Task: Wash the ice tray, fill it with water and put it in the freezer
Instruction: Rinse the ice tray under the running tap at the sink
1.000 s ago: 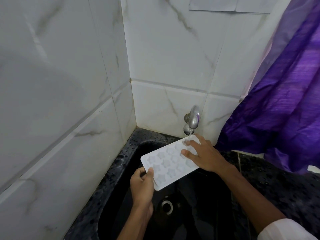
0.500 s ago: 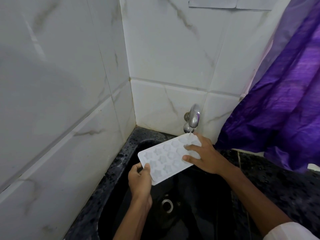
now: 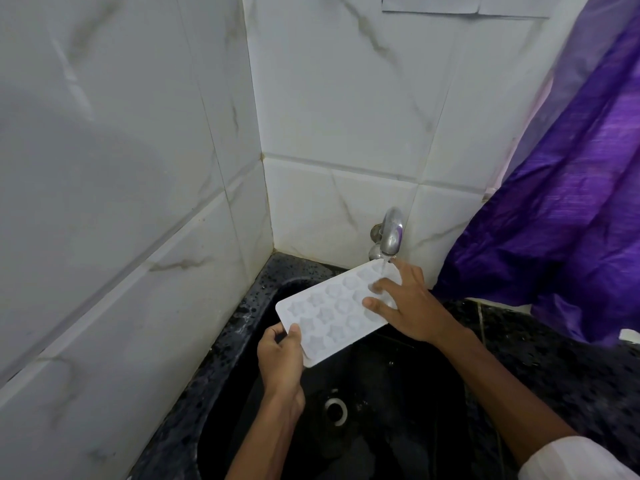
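Observation:
A white ice tray (image 3: pixel 329 311) with star-shaped cells is held tilted over the black sink (image 3: pixel 398 393). Its far end sits under the chrome tap (image 3: pixel 391 233), and a thin stream of water falls onto it. My left hand (image 3: pixel 280 358) pinches the tray's near corner, thumb on top. My right hand (image 3: pixel 408 303) lies on the tray's far end with fingers spread across the cells, just beside the water stream.
White marble-look tiles form a corner on the left and behind the sink. A purple curtain (image 3: pixel 571 202) hangs on the right above the speckled black counter (image 3: pixel 554 368). The drain (image 3: pixel 335 410) sits at the sink's bottom below the tray.
The tray has moved slightly up and toward the tap. My right hand's fingers have slid across the far cells. The left hand keeps its hold on the near corner.

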The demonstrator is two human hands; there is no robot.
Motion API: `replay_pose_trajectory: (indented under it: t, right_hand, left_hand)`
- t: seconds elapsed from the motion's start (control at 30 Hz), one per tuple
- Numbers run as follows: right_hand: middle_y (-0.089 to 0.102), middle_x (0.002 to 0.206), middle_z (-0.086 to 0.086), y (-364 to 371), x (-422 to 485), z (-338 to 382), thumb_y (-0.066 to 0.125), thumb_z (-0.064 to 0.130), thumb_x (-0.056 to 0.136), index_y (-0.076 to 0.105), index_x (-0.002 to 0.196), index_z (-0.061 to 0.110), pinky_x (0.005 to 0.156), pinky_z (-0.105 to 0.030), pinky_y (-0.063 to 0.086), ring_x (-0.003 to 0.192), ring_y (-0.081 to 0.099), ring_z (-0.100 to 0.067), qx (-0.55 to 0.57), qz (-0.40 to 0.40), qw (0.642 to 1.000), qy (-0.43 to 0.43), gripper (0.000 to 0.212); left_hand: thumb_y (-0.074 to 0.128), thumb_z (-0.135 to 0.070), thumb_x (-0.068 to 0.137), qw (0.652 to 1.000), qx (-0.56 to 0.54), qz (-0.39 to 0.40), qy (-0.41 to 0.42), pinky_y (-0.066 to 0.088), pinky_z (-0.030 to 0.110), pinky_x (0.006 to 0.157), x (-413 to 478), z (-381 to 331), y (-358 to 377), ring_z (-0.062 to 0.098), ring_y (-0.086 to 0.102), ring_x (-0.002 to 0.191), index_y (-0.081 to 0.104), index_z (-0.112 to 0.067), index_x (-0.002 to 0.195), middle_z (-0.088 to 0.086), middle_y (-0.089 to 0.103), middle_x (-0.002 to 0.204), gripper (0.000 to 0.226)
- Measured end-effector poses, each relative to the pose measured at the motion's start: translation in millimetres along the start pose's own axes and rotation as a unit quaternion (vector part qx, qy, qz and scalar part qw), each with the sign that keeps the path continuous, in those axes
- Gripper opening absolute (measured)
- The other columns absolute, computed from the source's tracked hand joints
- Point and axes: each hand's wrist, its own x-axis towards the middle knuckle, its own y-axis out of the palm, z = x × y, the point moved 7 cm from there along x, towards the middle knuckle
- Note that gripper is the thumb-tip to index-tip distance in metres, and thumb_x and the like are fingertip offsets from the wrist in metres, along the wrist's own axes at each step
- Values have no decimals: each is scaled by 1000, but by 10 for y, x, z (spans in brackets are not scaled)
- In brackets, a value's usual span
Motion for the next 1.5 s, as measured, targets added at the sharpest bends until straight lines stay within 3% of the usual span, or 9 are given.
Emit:
replay_pose_trajectory:
  t: [0.1, 0.27, 0.47, 0.57, 0.77, 0.93, 1.07, 1.27, 1.5]
  right_hand:
    - [22, 152, -4, 33, -11, 8, 19, 93, 71, 62, 123, 28, 109, -34, 24, 138, 15, -19, 3, -8, 1000, -13, 94]
    - [19, 153, -1, 30, -23, -26, 31, 82, 74, 60, 124, 30, 113, -40, 25, 140, 9, -15, 33, 15, 999, 10, 78]
    - [25, 147, 10, -63, -160, -64, 53, 77, 74, 56, 109, 31, 104, -29, 27, 137, 21, -13, 108, -87, 990, 14, 58]
    - [25, 146, 10, -27, -252, -62, 47, 83, 74, 58, 99, 28, 105, -33, 32, 137, 23, -12, 79, -90, 993, -22, 62]
    - [18, 157, -4, 46, -302, -26, 45, 68, 83, 62, 126, 26, 107, -30, 26, 142, 17, -18, 47, -56, 997, -29, 62]
    - [22, 155, -5, 28, -246, -92, 44, 65, 86, 66, 110, 22, 110, -35, 31, 143, 18, -20, 53, -56, 997, -11, 55]
    - [23, 152, -6, 87, -204, -22, 37, 73, 87, 64, 113, 21, 107, -32, 25, 140, 16, -19, 19, -80, 996, -40, 64]
    - [27, 149, -4, 35, -174, -28, 45, 64, 90, 65, 107, 17, 104, -26, 31, 129, 22, -2, 50, -97, 993, -42, 53]
    - [21, 153, -7, 110, -181, 6, 43, 66, 88, 66, 115, 18, 106, -31, 37, 134, 30, -15, 51, -71, 994, -62, 59]
  left_hand:
    - [56, -14, 100, 1000, -2, -2, -2, 60, 50, 81, 13, -9, -8, 30, 71, 89, 61, -9, 103, 12, 72, 99, 8]
    - [56, -13, 100, 1000, -6, -4, 4, 60, 45, 76, 16, -5, -24, 28, 71, 87, 62, -8, 104, 11, 71, 97, 8]
    - [57, -13, 99, 1000, -11, -15, 9, 60, 44, 76, 55, -3, -33, 28, 71, 87, 62, -9, 101, 10, 72, 97, 7]
    - [56, -13, 100, 1000, -19, -21, 5, 59, 41, 73, 70, 4, -36, 27, 71, 86, 61, -8, 104, 10, 71, 97, 8]
    - [56, -12, 100, 999, -43, -25, -6, 57, 35, 66, 49, 24, -20, 25, 70, 84, 60, -8, 105, 9, 70, 95, 8]
    - [56, -11, 99, 999, -37, -20, 5, 59, 39, 71, 32, 21, -12, 26, 71, 85, 61, -6, 105, 10, 71, 96, 9]
    - [56, -13, 100, 999, -45, -24, 0, 59, 37, 68, 23, 24, -13, 26, 71, 85, 60, -6, 107, 10, 71, 96, 11]
    - [56, -14, 100, 998, -48, -30, 4, 57, 33, 64, 65, 4, -60, 25, 71, 86, 61, -5, 111, 11, 72, 100, 15]
    - [56, -12, 100, 998, -55, -38, 7, 58, 34, 67, 74, -35, -58, 24, 70, 84, 61, -4, 111, 9, 71, 97, 14]
